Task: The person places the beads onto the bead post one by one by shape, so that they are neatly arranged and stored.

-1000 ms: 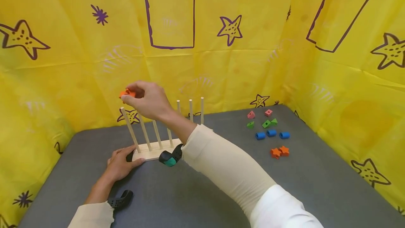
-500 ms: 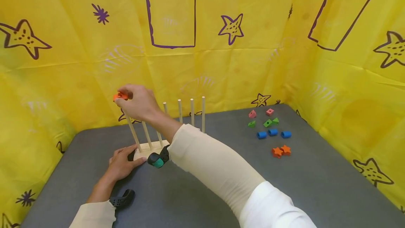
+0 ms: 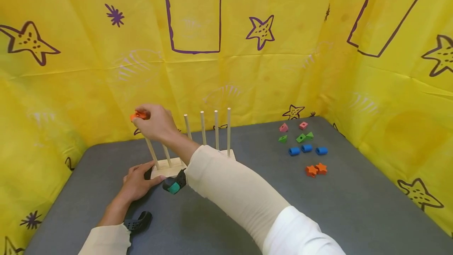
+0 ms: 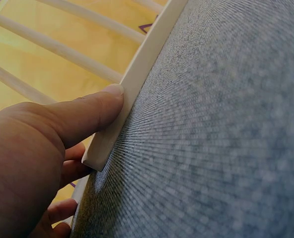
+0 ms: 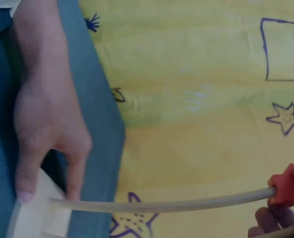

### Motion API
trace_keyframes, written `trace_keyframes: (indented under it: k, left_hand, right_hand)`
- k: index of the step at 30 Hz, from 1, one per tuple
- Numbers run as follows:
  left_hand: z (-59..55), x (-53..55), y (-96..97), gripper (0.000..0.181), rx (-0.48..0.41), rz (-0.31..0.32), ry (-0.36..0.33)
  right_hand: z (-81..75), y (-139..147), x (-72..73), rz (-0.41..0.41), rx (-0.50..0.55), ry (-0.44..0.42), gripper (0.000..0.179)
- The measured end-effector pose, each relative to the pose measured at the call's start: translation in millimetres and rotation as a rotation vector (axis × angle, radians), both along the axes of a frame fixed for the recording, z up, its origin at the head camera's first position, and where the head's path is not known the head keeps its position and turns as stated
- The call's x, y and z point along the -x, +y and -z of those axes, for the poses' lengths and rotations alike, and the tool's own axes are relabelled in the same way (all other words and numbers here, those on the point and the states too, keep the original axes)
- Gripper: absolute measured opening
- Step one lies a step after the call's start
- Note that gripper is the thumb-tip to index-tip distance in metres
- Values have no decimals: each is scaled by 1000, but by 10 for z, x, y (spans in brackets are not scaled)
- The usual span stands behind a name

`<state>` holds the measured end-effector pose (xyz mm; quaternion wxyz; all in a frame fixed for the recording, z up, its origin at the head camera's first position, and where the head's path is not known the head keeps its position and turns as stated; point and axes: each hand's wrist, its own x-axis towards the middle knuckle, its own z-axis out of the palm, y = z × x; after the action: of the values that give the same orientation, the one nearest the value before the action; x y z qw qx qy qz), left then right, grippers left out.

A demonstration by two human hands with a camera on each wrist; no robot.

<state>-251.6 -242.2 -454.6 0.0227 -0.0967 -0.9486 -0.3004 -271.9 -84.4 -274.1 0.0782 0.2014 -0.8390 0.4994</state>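
Observation:
A pale wooden peg stand [image 3: 168, 168] with a row of upright dowels rests on the grey table. My left hand [image 3: 136, 184] holds its left end, the thumb [image 4: 95, 111] along the front edge and the fingers round the far side. Above that end, my right hand [image 3: 155, 123] pinches an orange star bead [image 3: 139, 116] between thumb and fingers. In the right wrist view the star bead [image 5: 286, 186] sits at the tip of the leftmost dowel [image 5: 162, 204]. My right forearm hides the middle of the stand.
At the right of the table lie two orange star beads [image 3: 312, 171], several blue cylinders [image 3: 294, 151], green triangular beads [image 3: 301, 138] and pink beads [image 3: 283, 127]. A yellow patterned cloth [image 3: 233, 74] stands behind and along both sides.
My right hand has moved left with the orange star bead, then lowered it to the top of the leftmost dowel. My left hand has stayed on the stand.

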Motion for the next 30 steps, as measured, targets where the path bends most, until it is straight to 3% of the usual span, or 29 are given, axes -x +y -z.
trace_keyframes:
  k: [14, 23, 30]
  left_hand:
    - [16, 22, 19, 78, -2, -14, -4]
    - [9, 12, 15, 76, 9, -8, 21]
    - [6, 1, 19, 76, 1, -8, 26]
  right_hand:
    - [368, -71, 11, 22, 346, -64, 42]
    - [571, -117, 16, 35, 467, -98, 36]
    - [721, -147, 21, 64, 488, -108, 31]
